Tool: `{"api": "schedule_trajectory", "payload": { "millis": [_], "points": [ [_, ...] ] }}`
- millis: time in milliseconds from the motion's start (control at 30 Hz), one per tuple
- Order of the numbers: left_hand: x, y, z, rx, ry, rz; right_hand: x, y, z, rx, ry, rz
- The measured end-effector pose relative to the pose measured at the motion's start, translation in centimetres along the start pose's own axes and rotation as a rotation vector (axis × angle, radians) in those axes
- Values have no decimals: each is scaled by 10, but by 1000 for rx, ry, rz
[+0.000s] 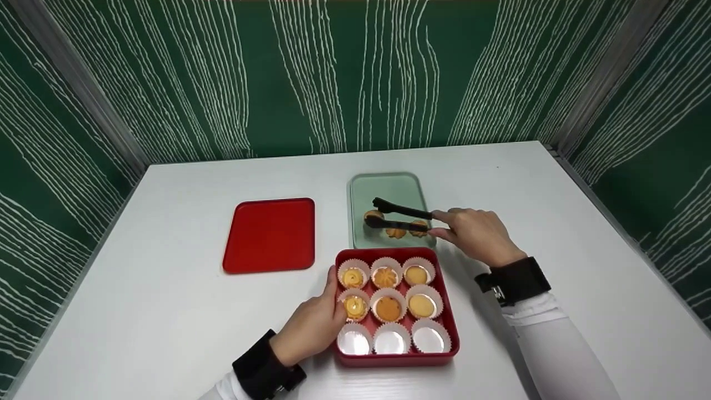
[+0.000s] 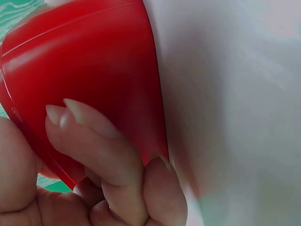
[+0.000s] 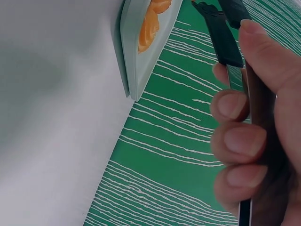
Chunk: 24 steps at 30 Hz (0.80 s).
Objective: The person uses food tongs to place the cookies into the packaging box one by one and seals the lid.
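Note:
My left hand (image 1: 312, 322) grips the left wall of a red square box (image 1: 397, 360), thumb over the rim and fingers against the outside, as the left wrist view shows. Inside stand white paper cups in rows. Cookies such as a swirled one (image 1: 353, 278) and a round flat one (image 1: 421, 305) sit in the back and middle rows; the front cups (image 1: 390, 340) show bare bottoms. My right hand (image 1: 479, 233) holds black-tipped tongs (image 1: 410, 212), their arms spread over a pale green tray (image 1: 386, 189). Beneath the tongs lie three cookies (image 1: 396, 233), partly covered by them.
A flat red tray (image 1: 269, 236) lies on the white table (image 1: 166, 311), left of the green one. The box stands just in front of the green tray. Green walls (image 1: 355, 72) with white wavy lines rise behind and at both sides.

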State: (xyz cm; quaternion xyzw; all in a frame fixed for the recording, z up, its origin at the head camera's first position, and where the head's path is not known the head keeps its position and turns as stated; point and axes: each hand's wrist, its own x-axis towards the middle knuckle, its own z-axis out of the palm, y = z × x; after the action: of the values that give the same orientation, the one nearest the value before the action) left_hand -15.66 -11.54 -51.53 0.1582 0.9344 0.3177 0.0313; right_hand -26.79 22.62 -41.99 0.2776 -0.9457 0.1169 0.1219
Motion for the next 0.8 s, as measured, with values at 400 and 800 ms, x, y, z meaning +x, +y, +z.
{"api": "schedule_trajectory", "payload": {
  "millis": [400,800],
  "points": [
    [-17,47,-44,-169,-52,-13,-3,-3,-12,3,48,-15],
    [-18,51,-51,-181,-73,-24,-43,-27,-49,-7,127,-178]
  ]
}}
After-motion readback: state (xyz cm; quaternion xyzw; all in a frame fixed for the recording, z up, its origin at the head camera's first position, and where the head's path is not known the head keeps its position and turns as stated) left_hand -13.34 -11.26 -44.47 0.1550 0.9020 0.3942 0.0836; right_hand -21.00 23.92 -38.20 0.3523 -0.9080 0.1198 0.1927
